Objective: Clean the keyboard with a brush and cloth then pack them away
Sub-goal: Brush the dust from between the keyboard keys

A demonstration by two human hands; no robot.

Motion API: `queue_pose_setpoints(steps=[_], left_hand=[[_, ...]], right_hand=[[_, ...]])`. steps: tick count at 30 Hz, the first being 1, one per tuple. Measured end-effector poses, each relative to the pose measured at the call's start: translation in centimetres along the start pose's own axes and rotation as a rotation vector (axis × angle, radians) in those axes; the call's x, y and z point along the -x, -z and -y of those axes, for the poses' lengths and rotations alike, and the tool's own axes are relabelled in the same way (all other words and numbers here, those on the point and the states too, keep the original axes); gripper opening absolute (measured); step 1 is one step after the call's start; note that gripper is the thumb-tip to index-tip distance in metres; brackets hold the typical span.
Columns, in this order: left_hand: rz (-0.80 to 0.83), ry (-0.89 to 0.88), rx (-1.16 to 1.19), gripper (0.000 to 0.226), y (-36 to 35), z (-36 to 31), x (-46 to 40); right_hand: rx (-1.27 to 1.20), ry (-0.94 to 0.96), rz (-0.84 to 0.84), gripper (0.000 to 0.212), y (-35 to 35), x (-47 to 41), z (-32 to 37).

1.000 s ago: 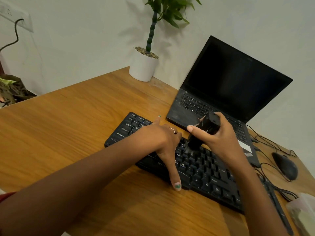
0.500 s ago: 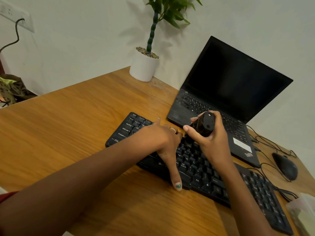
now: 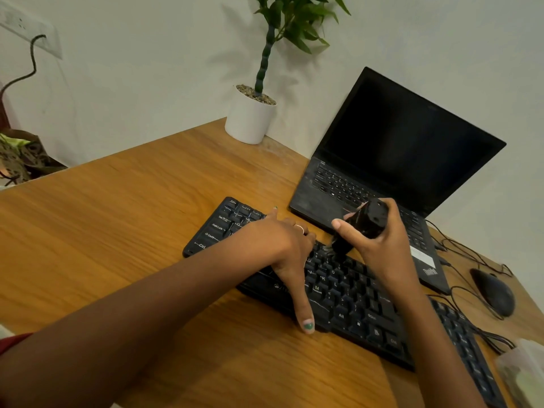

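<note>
Head view looks down on a wooden desk, where a black keyboard lies slantwise from the far left toward the near right. Her left hand rests flat across its left half, thumb hooked over the near edge, pinning it down. Her right hand is wrapped round a stubby black brush, thumb and fingers curled about the barrel, with the bristle end just touching the upper key rows. I'd judge the brush light and rigid, its glossy body a bit slippery, so a grip round the middle suits it. The keyboard looks light enough to skate on the desk without that steadying hand. Behind stand an open laptop and a potted plant; a mouse sits far right. No cloth can be clearly made out.
</note>
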State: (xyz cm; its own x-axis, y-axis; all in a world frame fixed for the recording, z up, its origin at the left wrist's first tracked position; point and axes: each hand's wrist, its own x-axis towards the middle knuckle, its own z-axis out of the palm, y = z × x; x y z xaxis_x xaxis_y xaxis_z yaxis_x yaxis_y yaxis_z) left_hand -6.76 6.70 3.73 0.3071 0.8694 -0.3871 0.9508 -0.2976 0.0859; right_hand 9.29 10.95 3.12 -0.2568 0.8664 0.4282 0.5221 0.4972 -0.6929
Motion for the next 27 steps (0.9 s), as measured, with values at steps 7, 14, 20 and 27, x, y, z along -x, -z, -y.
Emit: queue_pose_setpoints(steps=[7, 14, 20, 27], left_hand=[[-0.007, 0.0, -0.005, 0.139, -0.1, 0.0, -0.1], [-0.004, -0.009, -0.025, 0.137, -0.1, 0.1, -0.1], [-0.009, -0.009, -0.013, 0.138, -0.1, 0.1, -0.2], [-0.001, -0.003, -0.017, 0.137, -0.1, -0.1, 0.0]], right_hand=[[0.02, 0.034, 0.003, 0.046, -1.2, 0.1, 0.4], [-0.09, -0.095, -0.009, 0.032, -0.2, 0.6, 0.5], [-0.063, -0.062, -0.091, 0.038, -1.1, 0.8, 0.2], [0.033, -0.148, 0.038, 0.04, 0.3, 0.0, 1.1]])
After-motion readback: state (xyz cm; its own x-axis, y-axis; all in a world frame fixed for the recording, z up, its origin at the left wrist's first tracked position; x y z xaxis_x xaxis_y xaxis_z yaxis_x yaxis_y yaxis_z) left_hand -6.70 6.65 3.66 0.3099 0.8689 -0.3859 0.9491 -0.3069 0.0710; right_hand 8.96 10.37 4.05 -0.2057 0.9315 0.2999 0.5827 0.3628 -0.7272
